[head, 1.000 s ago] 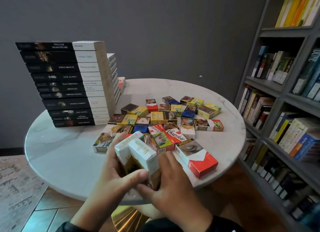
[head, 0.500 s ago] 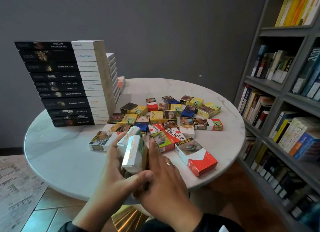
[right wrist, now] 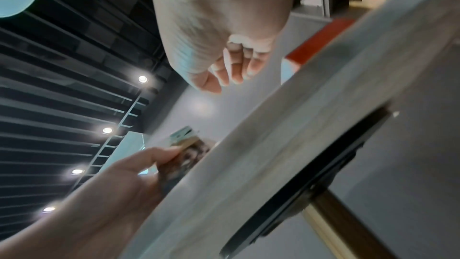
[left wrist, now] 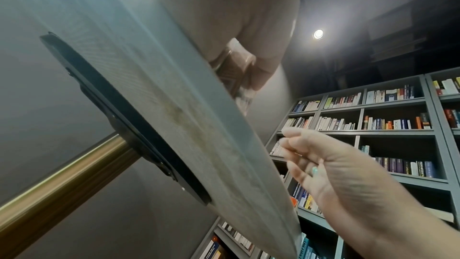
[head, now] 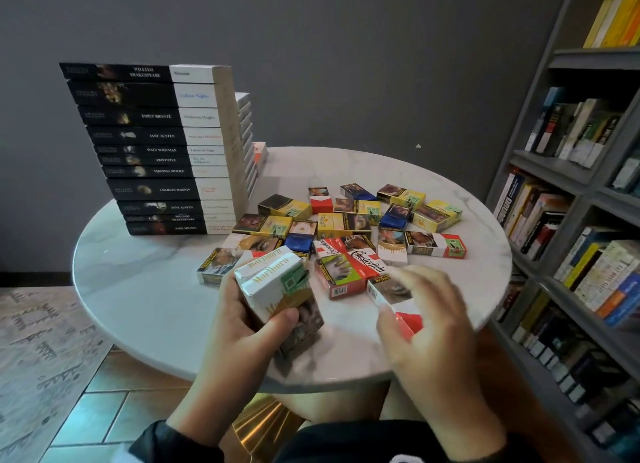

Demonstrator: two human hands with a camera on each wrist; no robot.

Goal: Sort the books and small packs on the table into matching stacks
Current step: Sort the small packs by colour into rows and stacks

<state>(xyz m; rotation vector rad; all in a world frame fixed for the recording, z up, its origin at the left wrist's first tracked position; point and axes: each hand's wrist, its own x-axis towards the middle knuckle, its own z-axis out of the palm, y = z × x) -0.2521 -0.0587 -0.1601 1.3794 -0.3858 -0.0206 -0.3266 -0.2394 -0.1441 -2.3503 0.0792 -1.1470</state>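
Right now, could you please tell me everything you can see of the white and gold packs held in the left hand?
The white and gold packs are small cardboard boxes with gold lettering on their tops; one shows a green stamp, and the front face carries a dark printed picture. At least two are pressed together side by side, standing roughly upright and slightly tilted. The left hand grips them, thumb across the front, above the near edge of the round marble table. The right hand is apart from them.

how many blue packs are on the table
3: one blue cardboard pack at the far side, one right of centre, one nearest the left hand. Others may be hidden.
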